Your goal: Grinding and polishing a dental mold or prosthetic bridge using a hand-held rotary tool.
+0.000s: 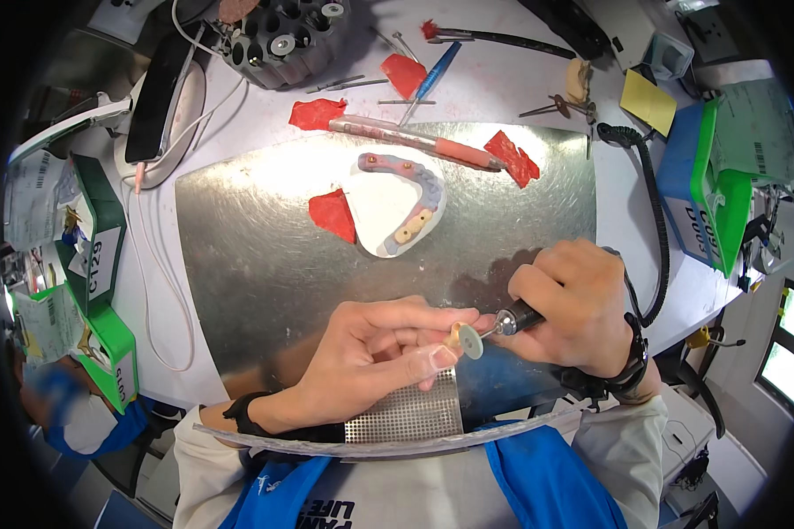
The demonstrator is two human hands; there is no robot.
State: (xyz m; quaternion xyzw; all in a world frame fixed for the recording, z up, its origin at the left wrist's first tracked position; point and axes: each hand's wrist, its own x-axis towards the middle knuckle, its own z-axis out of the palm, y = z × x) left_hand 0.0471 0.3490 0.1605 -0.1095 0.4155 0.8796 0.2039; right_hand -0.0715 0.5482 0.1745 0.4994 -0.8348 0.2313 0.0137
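Note:
Between the fingertips and thumb of my left hand [388,348] sits a small tan dental piece [455,332], mostly covered by the fingers. My right hand [578,304] is wrapped round a black rotary handpiece [520,317] with a metal nose. A pale green grinding disc [471,343] on its shank is right at the tan piece; whether they touch I cannot tell. Beyond my hands a white dental cast [381,207] lies on the metal plate [265,256], bearing a greyish arch with some tan teeth at its near right end.
Red wax scraps [333,219] and a pink-and-clear pen [415,141] lie round the cast. At the back are a blue-handled tool [432,79] and a grey bur holder [282,44]. A coiled black cord [653,212] runs down the right. Green bins [728,212] flank the table.

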